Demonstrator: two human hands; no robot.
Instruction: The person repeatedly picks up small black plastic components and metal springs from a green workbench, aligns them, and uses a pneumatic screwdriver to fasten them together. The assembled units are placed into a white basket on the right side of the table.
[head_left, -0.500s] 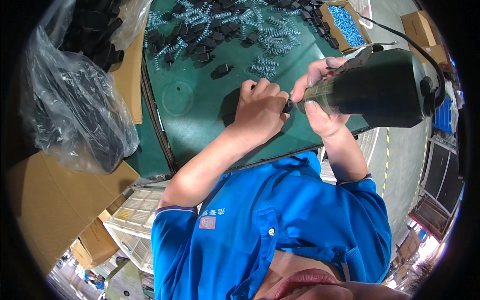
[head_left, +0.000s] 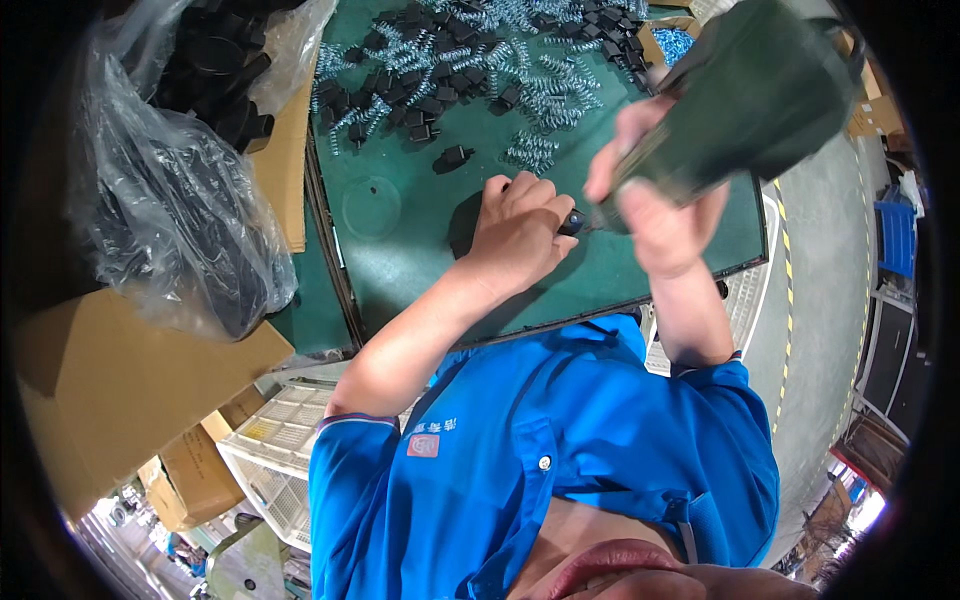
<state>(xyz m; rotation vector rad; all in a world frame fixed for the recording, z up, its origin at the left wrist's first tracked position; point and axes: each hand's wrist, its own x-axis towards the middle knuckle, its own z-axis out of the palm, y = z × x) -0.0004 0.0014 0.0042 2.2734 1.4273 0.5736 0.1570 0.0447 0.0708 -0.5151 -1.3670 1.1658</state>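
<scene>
My left hand (head_left: 520, 225) is closed around a small black plastic part (head_left: 571, 221) over the green table. Most of that part is hidden under my fingers; a bluish spot shows on its right end. My right hand (head_left: 668, 225) grips the front of a dark, thick-bodied electric screwdriver (head_left: 745, 100), blurred by motion. Its narrow tip points left and down, close to the black part but with a small gap. Beyond my left hand lies a single black block (head_left: 454, 158) with a pin, and a small cluster of metal springs (head_left: 530, 152).
Many springs (head_left: 560, 90) and black blocks (head_left: 425, 105) are heaped along the far side of the green table (head_left: 400, 270). A carton of small blue pieces (head_left: 672, 43) stands at far right, partly behind the screwdriver. At left, a plastic bag (head_left: 190, 220) of black parts sits beside cardboard.
The screwdriver's rear has swung up and away, and its tip has drawn back slightly from the black part. My left hand keeps its grip. The whole view has shifted a little.
</scene>
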